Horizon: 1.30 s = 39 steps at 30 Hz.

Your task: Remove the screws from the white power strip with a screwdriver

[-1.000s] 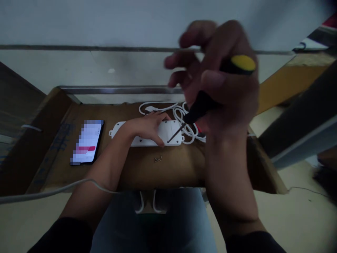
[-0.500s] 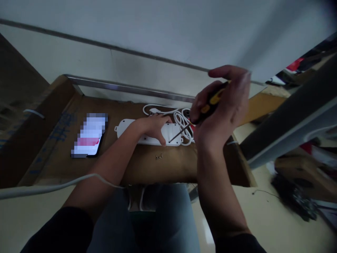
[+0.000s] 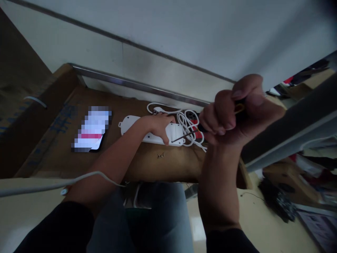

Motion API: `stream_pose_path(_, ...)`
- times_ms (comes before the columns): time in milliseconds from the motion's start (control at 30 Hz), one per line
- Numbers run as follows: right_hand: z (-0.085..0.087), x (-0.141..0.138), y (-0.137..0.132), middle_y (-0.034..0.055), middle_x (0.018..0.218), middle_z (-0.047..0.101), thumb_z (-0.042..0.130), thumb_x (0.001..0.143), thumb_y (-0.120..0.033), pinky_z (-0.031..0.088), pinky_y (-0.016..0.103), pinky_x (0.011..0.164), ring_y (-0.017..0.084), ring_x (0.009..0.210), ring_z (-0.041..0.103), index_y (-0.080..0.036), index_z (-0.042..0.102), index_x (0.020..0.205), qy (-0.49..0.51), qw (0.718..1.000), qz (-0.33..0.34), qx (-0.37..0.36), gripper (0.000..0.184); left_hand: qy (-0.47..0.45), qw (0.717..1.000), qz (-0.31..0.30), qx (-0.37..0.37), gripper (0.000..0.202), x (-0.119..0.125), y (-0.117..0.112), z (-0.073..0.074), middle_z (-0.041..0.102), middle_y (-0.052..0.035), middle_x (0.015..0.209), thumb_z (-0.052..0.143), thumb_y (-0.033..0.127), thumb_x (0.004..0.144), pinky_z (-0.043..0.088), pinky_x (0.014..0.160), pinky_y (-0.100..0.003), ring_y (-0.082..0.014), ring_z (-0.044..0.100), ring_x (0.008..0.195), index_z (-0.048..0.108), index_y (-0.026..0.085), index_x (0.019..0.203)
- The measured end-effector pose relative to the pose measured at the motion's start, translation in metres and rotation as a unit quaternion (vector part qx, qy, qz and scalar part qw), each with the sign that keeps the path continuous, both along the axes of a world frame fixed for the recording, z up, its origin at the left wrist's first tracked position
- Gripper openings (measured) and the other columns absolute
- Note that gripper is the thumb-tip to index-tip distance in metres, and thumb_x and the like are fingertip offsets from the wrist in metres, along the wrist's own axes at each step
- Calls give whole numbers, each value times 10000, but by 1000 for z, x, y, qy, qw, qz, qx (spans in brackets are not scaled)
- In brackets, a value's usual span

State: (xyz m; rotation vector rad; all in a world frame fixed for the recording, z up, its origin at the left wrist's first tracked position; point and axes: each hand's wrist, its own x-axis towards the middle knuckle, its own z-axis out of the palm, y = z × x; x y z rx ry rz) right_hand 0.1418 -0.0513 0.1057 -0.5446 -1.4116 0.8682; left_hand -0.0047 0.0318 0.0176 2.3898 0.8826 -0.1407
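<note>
The spread left hand (image 3: 158, 128) pressed the light, stiff plastic power strip (image 3: 130, 123) flat on the cardboard (image 3: 126, 100), its body the steady place to hold, while the clenched right hand (image 3: 231, 112) gripped a screwdriver (image 3: 185, 137) tipped against the strip.

Smooth white plastic power strip (image 3: 129, 123), steel screwdriver shaft (image 3: 185, 136), matt brown cardboard (image 3: 126, 102), metal rail (image 3: 137, 84)

Left hand (image 3: 158, 128) presses a white power strip (image 3: 133, 123), right hand (image 3: 231, 112) grips a screwdriver (image 3: 185, 136).

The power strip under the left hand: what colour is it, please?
The power strip is white, and the head view shows it best.
</note>
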Motion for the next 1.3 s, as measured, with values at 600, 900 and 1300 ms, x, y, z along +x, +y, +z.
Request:
stream_pose_path(600, -4, 31, 37, -148, 774, 717, 709, 692, -440, 146, 187, 232, 19, 264, 181, -298, 553, 1137, -4, 986, 20, -163, 492, -7, 1000, -4, -9, 1152, 0, 2, -1, 531, -121, 1659, 846, 611, 548, 415, 1235, -515, -419, 444, 1508, 465, 271, 1581)
stream_pose_path(900, -10, -28, -1, -92, 582, 392, 731, 930, -344, 156, 176, 287, 15, 372, 180, -226, 604, 834, 90, 964, -236, 80, 198, 2, 1000, 6, -8, 1184, 1, -1, 2, 509, -153, 1679, 882, 608, 543, 399, 1264, -517, -435, 439, 1527, 474, 223, 1586)
stream_pose_path(1300, -6, 1, 17, -52, 906, 696, 702, 837, -348, 498, 199, 435, 85, 635, 699, -199, 453, 642, 68, 997, 28, 29, 350, 2, 1000, 6, -10, 1125, -1, -1, 4, 536, -96, 1658, 858, 607, 542, 433, 1243, -513, -400, 460, 1508, 486, 300, 1558)
